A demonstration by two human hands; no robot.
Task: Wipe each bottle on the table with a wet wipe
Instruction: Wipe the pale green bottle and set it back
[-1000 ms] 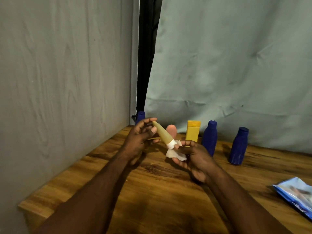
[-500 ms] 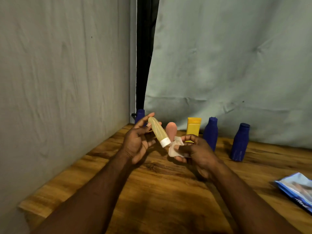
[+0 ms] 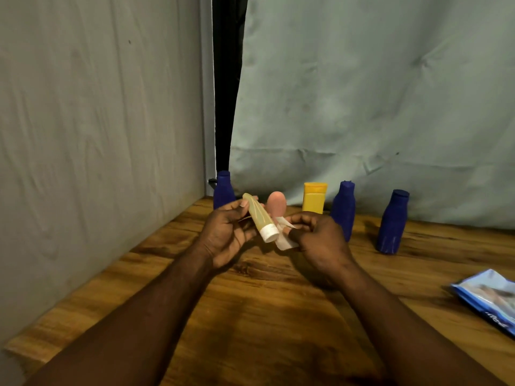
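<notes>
We see the left hand gripping a yellowish tube. The right hand pinches a wet wipe, perhaps touching the cap.

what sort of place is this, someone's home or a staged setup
Likely a staged corner, not a lived-in room: creased cloth sheets hang as a backdrop behind a wooden table, with bottles such as the yellow bottle lined up along its back.

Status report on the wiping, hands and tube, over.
Left hand grips yellow tube, cap end down. Right hand pinches wet wipe beside the white cap. Nothing between them.
</notes>
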